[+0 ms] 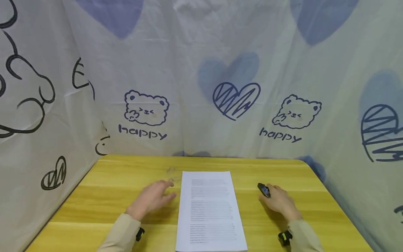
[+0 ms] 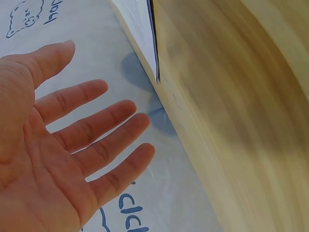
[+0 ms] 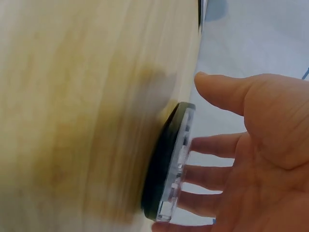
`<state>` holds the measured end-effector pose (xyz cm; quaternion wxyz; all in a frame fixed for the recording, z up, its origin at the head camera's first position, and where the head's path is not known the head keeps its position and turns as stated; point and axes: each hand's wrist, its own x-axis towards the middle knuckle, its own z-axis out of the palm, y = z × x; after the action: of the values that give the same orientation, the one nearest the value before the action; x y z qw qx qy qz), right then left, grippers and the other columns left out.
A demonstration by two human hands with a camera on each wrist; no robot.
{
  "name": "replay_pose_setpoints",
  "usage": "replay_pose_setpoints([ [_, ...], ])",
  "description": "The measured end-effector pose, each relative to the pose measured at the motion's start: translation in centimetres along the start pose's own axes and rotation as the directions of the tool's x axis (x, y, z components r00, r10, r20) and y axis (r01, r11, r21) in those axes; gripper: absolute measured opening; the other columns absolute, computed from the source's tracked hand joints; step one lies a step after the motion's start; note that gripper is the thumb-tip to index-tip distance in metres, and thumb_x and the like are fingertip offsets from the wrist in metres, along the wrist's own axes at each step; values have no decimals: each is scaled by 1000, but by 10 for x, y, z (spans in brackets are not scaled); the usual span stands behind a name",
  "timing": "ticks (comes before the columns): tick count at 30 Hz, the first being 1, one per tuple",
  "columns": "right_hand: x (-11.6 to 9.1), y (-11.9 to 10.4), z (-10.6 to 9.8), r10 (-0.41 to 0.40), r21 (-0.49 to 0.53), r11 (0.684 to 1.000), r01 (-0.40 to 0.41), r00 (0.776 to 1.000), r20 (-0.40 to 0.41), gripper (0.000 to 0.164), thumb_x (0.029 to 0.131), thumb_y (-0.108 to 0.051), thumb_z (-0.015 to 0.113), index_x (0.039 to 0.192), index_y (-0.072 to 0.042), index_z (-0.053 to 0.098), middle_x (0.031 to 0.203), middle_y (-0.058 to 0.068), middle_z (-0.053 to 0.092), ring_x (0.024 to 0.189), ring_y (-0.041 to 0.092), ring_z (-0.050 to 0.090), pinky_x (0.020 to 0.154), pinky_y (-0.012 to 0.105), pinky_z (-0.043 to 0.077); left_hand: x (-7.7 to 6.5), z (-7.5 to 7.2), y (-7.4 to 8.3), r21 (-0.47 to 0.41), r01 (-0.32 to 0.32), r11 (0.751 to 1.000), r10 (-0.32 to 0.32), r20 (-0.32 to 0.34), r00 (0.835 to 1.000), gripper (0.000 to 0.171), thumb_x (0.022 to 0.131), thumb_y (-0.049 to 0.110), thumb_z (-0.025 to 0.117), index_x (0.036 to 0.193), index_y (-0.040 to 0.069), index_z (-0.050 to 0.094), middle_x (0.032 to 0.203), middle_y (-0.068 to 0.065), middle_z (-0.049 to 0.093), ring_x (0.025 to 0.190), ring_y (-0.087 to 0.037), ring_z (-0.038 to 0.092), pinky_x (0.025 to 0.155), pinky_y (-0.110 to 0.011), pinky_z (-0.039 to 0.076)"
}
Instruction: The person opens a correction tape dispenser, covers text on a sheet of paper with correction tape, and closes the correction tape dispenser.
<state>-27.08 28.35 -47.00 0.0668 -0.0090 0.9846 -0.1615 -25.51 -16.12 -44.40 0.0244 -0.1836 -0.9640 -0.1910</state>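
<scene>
A white sheet of printed paper (image 1: 211,210) lies flat at the middle of the wooden table. To its left, my left hand (image 1: 152,197) is above the tabletop; the left wrist view shows the palm (image 2: 43,169) bare and the fingers spread. On the paper's right is a small oblong black object (image 1: 263,190) with a clear, silvery side; its kind cannot be told. My right hand (image 1: 278,201) is right at it, fingers extended. In the right wrist view those fingertips meet or pass behind the black object (image 3: 166,164), while the thumb stands apart from it.
The yellow wood-grain table (image 1: 126,168) has rounded far corners. A pale curtain (image 1: 189,140) with hearts and bear drawings hangs behind it and along both sides. Both forearms wear light sleeves (image 1: 121,232), with a dark wrist device (image 1: 284,238) on the right.
</scene>
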Motion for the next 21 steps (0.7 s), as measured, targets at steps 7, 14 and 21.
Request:
replay_pose_setpoints([
  [7,0,-3,4,-49,-15,999,48,998,-47,63,95,-27,63,145,3,40,138,35,46,119,54,49,87,63,48,2,1,3,-44,-20,999,22,54,998,42,95,33,64,125,4,64,125,-13,67,116,-32,62,100,-50,50],
  [14,3,-5,4,-39,-25,999,38,997,-72,58,92,-20,67,141,5,46,130,32,52,110,47,54,78,55,50,1,3,3,-51,-29,998,32,62,998,41,95,32,64,124,4,65,122,-14,68,109,-30,65,94,-49,54],
  [21,4,-5,5,-49,-29,998,46,995,-87,55,90,-21,69,133,9,52,119,28,57,97,38,59,73,47,50,0,2,3,-69,-30,997,36,83,996,40,95,32,63,124,4,65,121,-14,69,109,-30,65,94,-49,54],
])
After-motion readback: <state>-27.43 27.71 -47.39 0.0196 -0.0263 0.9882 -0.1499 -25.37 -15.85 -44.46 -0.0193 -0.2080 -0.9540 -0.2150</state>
